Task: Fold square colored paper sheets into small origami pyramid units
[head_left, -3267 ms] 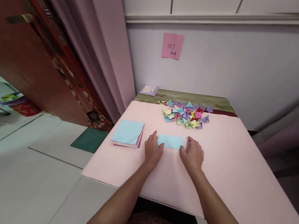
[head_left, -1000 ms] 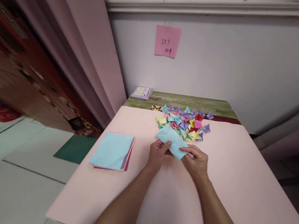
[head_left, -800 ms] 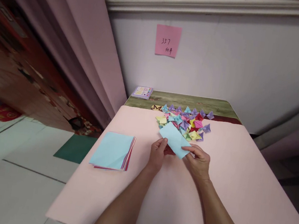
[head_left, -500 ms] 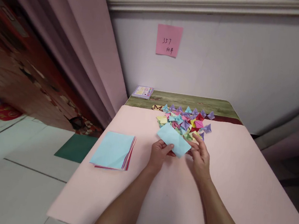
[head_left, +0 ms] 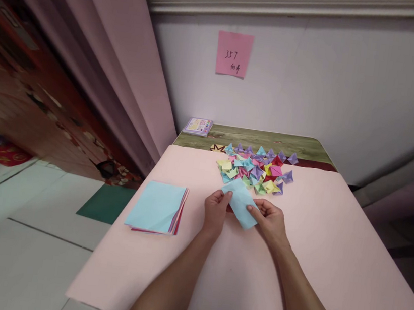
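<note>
A light blue folded paper (head_left: pixel 239 202) is held just above the pink table cover (head_left: pixel 331 253), tilted with one end toward the far side. My left hand (head_left: pixel 215 212) pinches its upper left corner. My right hand (head_left: pixel 269 221) grips its lower right end with the thumb on top. Just beyond the paper lies a heap of several small folded paper pieces (head_left: pixel 256 167) in purple, pink, yellow, green and blue.
A stack of square coloured sheets (head_left: pixel 157 207) with a light blue one on top lies left of my hands. A small packet (head_left: pixel 197 126) sits at the far left table corner. A pink note (head_left: pixel 233 53) hangs on the wall. Curtain and tiled floor are at left.
The folded blue paper was lying flat under both hands; now both hands hold it lifted and turned slantwise. Over the last second my right hand shifted along its right end.
</note>
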Available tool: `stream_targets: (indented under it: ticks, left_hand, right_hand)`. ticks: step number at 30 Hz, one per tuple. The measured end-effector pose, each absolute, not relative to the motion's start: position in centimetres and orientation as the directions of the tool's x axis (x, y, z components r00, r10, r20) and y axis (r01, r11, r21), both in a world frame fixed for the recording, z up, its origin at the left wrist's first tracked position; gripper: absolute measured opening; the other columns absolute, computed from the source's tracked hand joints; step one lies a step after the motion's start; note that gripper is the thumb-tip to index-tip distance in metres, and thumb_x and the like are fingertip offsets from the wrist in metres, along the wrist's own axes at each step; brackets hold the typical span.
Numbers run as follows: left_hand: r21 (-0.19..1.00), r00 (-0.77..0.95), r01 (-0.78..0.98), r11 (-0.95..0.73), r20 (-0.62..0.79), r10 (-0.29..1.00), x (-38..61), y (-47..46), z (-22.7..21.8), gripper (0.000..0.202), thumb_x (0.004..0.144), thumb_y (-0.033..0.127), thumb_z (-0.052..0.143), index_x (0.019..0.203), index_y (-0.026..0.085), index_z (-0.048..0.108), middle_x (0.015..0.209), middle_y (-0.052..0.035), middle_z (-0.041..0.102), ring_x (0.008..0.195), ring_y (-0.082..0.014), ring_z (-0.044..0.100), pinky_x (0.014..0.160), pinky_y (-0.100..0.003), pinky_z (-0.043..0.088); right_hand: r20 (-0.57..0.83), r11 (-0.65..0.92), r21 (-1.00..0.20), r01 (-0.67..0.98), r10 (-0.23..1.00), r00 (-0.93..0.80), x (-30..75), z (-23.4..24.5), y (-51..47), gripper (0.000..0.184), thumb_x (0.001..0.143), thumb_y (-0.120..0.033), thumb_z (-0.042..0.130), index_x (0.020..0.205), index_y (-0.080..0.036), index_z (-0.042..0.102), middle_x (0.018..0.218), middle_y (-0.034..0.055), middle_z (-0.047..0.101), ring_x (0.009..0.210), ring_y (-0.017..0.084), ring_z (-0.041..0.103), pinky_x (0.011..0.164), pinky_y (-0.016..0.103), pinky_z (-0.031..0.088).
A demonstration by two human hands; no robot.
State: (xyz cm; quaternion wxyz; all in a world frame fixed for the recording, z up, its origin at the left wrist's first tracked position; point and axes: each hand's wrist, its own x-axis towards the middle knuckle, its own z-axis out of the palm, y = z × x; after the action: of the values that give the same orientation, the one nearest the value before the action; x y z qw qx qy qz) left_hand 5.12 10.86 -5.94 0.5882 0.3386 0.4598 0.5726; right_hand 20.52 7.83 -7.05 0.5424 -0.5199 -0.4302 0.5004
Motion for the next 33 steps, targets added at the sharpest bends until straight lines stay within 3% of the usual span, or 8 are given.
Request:
stream_targets:
  ticks: [6,9,16,21,26,33]
  left_hand:
    - [0.917,-0.096,-0.377,0.128,-0.176,0.98,5.1,10.8,-6.0,0.039,0.072,0.051,0.072,0.064,0.015,0.058,0.052,0.0033,0.055,0.046,-0.0118,0.056,0.047,-0.025,0.051]
    - [0.933,-0.076,-0.342,0.11,-0.145,0.987,5.1,10.6,-5.9,0.041,0.074,0.053,0.07,0.063,0.016,0.057,0.051,0.0024,0.056,0.045,-0.0126,0.056,0.047,-0.025,0.051]
    - [0.91,-0.038,-0.406,0.087,-0.112,0.993,5.2,10.4,-5.7,0.064,0.086,0.068,0.045,0.088,0.009,0.069,0.076,-0.0119,0.071,0.064,-0.0199,0.068,0.056,-0.031,0.057]
    - [0.964,-0.084,-0.267,0.013,-0.037,0.996,5.4,10.1,-5.6,0.045,0.076,0.05,0.071,0.101,0.014,0.063,0.077,-0.0066,0.071,0.069,-0.0194,0.07,0.057,-0.028,0.058]
    - [0.968,-0.134,-0.242,-0.063,0.031,0.99,5.5,9.8,-5.8,0.034,0.08,0.047,0.068,0.092,0.018,0.056,0.078,-0.0025,0.068,0.066,-0.0151,0.068,0.059,-0.027,0.058]
    - [0.99,-0.109,-0.071,-0.126,0.118,0.987,5.7,9.5,-5.7,0.021,0.076,0.037,0.073,0.083,0.02,0.064,0.081,-0.0023,0.069,0.073,-0.0153,0.066,0.069,-0.026,0.056]
  right_hand:
    - [-0.061,-0.042,-0.993,-0.115,0.984,0.166,21.2,-7.5,7.9,0.033,0.073,-0.047,0.078,0.081,-0.017,0.068,0.066,0.0023,0.066,0.056,0.013,0.055,0.05,0.024,0.042]
    - [0.005,0.018,-0.998,-0.053,0.97,0.243,21.2,-7.5,8.0,0.031,0.076,-0.047,0.075,0.082,-0.018,0.066,0.073,0.0023,0.067,0.06,0.014,0.054,0.054,0.024,0.043]
    - [0.082,0.068,-0.996,0.049,0.905,0.418,21.0,-7.6,8.2,0.031,0.077,-0.047,0.073,0.086,-0.018,0.069,0.081,0.0028,0.068,0.067,0.015,0.056,0.057,0.025,0.044]
    - [0.084,0.058,-0.996,0.072,0.889,0.451,20.7,-7.4,8.0,0.032,0.078,-0.049,0.071,0.085,-0.019,0.068,0.08,0.003,0.068,0.065,0.016,0.056,0.056,0.025,0.044]
    - [0.121,0.068,-0.989,0.131,0.885,0.45,20.2,-7.1,7.7,0.033,0.08,-0.051,0.067,0.085,-0.019,0.067,0.08,0.0039,0.069,0.066,0.018,0.058,0.056,0.026,0.045]
    - [0.162,0.101,-0.982,0.161,0.887,0.432,19.8,-7.1,7.6,0.03,0.081,-0.049,0.067,0.084,-0.019,0.066,0.079,0.0043,0.068,0.066,0.018,0.058,0.057,0.027,0.047]
